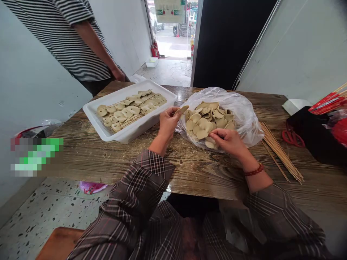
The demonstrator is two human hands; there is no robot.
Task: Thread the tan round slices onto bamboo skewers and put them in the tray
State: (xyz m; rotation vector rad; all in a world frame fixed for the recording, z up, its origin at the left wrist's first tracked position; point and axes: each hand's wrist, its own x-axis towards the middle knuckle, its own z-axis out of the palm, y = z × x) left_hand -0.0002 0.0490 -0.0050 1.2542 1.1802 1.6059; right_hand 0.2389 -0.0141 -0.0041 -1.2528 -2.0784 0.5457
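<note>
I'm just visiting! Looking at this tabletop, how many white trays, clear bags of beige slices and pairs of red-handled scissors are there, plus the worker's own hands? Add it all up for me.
White tray: 1
Clear bag: 1
Red-handled scissors: 1
Hands: 2 (left hand, right hand)
Total: 5

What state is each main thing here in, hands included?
Left hand: grip closed on one slice
Right hand: at the loose slices, grip unclear
White tray: open, holding skewered slices
Plastic bag: open, holding the loose slices
Bare skewers: lying loosely bundled
Red scissors: partly hidden, blades not visible
Black container: open, holding red packets
</note>
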